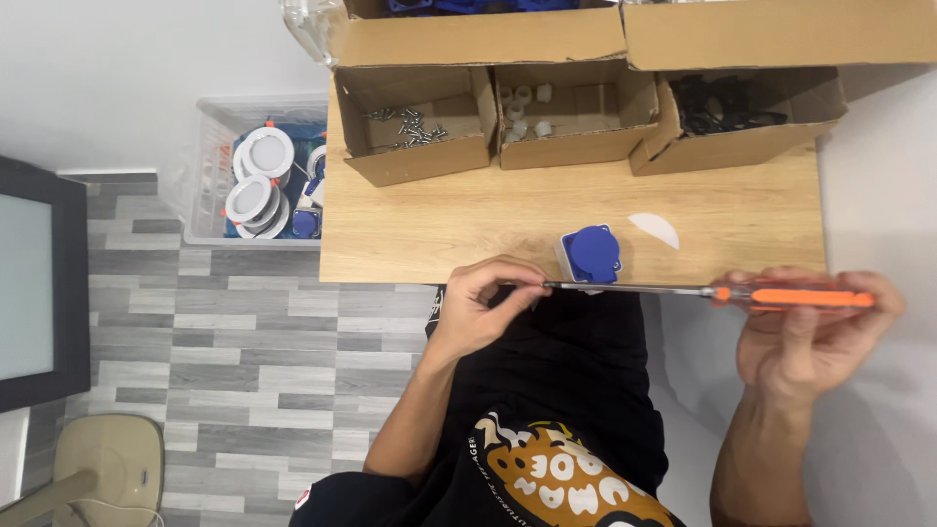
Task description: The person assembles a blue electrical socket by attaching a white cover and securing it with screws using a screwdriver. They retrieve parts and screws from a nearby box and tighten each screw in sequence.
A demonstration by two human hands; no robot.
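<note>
Between both hands runs an orange-handled screwdriver: right hand grips its handle, left hand pinches its tip beside a blue socket.

Light wooden table. Along its far edge stand three open cardboard boxes: one with screws at the left corner, one with white fittings midway, one with black parts at the right. A blue-lidded socket sits at the near edge, a white half-disc just beside it.
</note>
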